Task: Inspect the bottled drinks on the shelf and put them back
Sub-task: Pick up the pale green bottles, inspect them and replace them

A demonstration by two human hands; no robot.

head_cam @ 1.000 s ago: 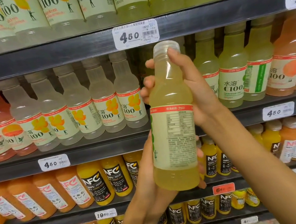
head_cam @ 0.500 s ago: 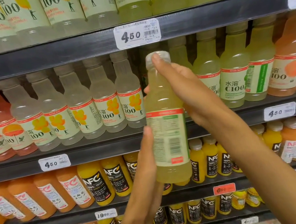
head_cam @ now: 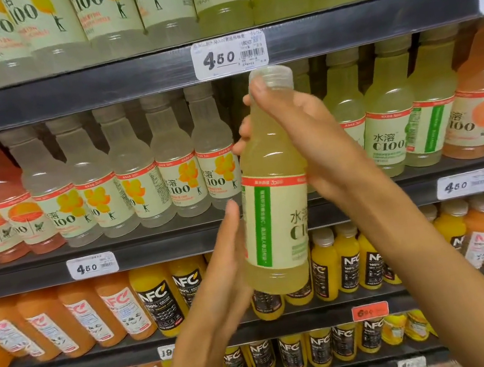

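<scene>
Here the bottle (head_cam: 273, 210) is up in front of the middle shelf (head_cam: 180, 242), upright with a slight lean, pale yellow-green drink inside, a clear ribbed cap, and a cream label with a red band on top, a green vertical stripe and dark lettering turned toward the camera. The right hand (head_cam: 313, 144) grasps it from behind at the neck and shoulder, fingers curled round to the left side and a fingertip up by the cap. The left hand (head_cam: 230, 263) lies flat, fingers straight, along the lower left side of the label, not gripping. Behind it stand rows of like bottles: clear ones with yellow flowers (head_cam: 176, 174) to the left, yellow-green ones (head_cam: 392, 129) to the right, with a dark gap between them straight behind the held bottle. A price tag (head_cam: 229, 54) on the upper shelf edge sits just above the cap. Below, orange juice bottles (head_cam: 157, 296) fill the lower shelf, close under the bottle's base
</scene>
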